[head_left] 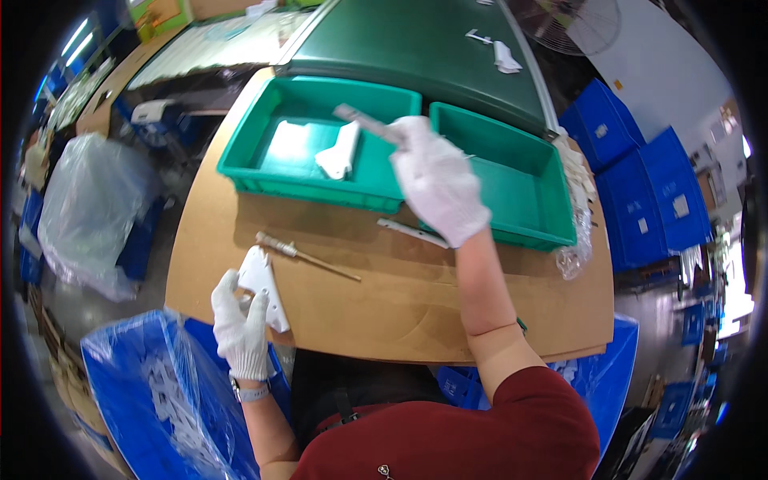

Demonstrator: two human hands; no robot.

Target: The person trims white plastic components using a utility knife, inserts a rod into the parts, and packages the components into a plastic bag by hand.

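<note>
My right hand point(438, 180), in a white knit glove, is raised over the gap between two green bins. It grips a narrow, flat grey-white strip point(364, 122), blurred, whose free end points over the left green bin point(320, 192). Inside that bin lies a white angular plastic part point(340, 152). My left hand point(242, 324), also gloved, is at the table's near left, thumb and fingers apart. Beside its fingertips lies a white triangular bracket point(262, 280) with small holes; whether they touch it, I cannot tell. A thin rod tool with a whitish wrapped handle point(276, 244) rests just beyond.
A pale strip with holes point(412, 233) lies before the bins, partly behind my right wrist. The right green bin point(512, 164) stands alongside. Behind them is a green conveyor-like surface point(400, 48) with small white parts. A plastic-lined blue crate point(144, 376) sits below the table's left edge.
</note>
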